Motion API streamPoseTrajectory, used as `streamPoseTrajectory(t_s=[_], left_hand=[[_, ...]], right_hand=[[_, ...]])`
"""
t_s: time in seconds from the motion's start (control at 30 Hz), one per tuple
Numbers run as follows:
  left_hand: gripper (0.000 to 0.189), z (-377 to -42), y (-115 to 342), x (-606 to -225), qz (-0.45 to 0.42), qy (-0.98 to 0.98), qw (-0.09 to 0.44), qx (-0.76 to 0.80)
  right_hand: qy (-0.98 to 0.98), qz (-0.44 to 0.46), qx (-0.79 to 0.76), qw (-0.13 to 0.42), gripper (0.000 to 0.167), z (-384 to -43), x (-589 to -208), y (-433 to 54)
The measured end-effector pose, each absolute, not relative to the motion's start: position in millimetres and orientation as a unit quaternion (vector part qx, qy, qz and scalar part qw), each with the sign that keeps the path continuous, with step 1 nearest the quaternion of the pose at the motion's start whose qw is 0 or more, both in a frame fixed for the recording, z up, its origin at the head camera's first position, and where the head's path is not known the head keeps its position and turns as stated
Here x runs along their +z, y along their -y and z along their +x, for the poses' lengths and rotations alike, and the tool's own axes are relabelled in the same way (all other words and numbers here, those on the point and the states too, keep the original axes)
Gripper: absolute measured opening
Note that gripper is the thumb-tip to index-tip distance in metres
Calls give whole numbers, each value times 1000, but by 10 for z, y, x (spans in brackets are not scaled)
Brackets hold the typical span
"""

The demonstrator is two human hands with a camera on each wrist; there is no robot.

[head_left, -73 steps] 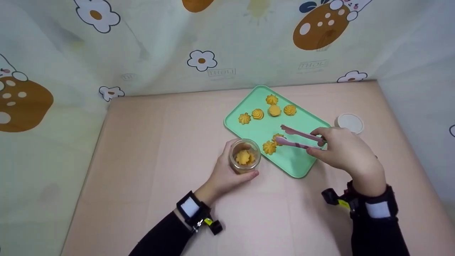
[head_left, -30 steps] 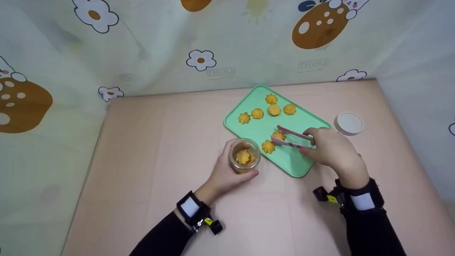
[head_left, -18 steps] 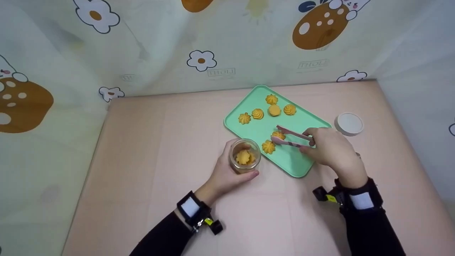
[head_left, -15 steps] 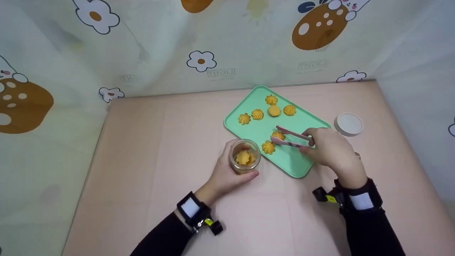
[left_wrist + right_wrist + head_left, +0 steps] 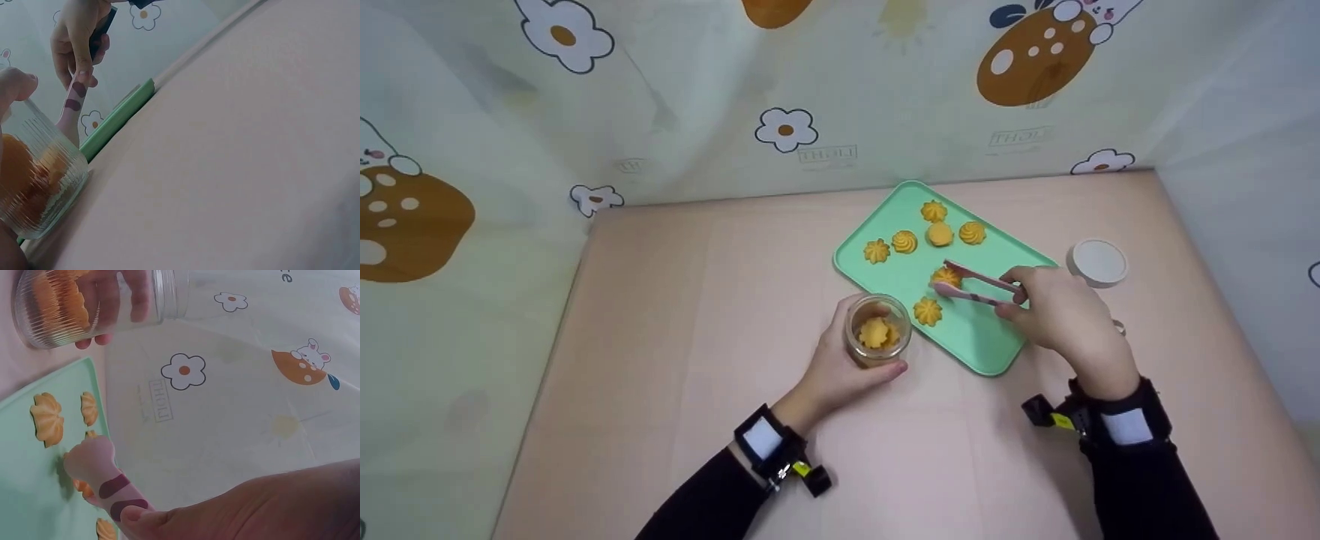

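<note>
My left hand (image 5: 840, 364) grips a ribbed glass jar (image 5: 877, 356) by its side; several cookies (image 5: 874, 332) lie inside it. In the left wrist view the jar (image 5: 48, 169) stands close by the green tray's edge. My right hand (image 5: 1065, 315) pinches pink tongs (image 5: 971, 295), patterned with dark spots near the grip. Between the tong tips is a yellow swirled cookie (image 5: 946, 277), over the tray. Nearer to the jar, another cookie (image 5: 928, 311) rests on the tray. The right wrist view shows the tongs (image 5: 93, 461) hiding part of the cookie behind them.
The mint-green tray (image 5: 982, 349) lies at an angle on the pinkish tabletop (image 5: 675, 337). Several more cookies (image 5: 905, 241) sit toward its far end. To the tray's right is a round white lid (image 5: 1098, 262). A printed curtain (image 5: 682, 97) rises behind the table.
The right hand has come left with the tongs, whose tips now sit around one cookie. That cookie has shifted slightly away from its neighbour. The left hand and jar have stayed put.
</note>
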State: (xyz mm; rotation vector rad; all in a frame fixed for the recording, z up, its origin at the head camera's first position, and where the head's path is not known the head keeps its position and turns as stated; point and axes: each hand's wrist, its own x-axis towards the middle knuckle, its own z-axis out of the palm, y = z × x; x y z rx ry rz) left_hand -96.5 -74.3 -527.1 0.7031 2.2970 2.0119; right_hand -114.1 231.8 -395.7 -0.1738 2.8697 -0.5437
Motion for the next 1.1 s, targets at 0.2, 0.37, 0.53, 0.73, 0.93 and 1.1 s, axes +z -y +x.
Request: streamPoseTrajectory(t_s=[0.2,0.37,0.53,0.73,0.93,1.1], left_hand=[[92,-959,740,-5273,222,-730,7,647],[91,-961,739,-5272,219,-730,7,647],[92,-956,735,-5268,214,-732,10,647],[92,-960,731,-5284,219,-730,3,647],[90,-967,729,-5303,224,-726,2,650],[91,-968,730,-5296,221,-725,5,653]], right_hand=[[-976,-65,-190,90,44,-1116,-3926,-2316],[-974,-67,-201,79,44,-1082,-3861,-2310],[-972,-69,-212,72,44,-1046,-3800,-2301],[-967,-90,-236,42,43,-974,-3724,-2301],[-958,-118,-263,1,40,-856,-3626,-2286],[-949,-144,-278,-38,39,-719,-3538,-2249]])
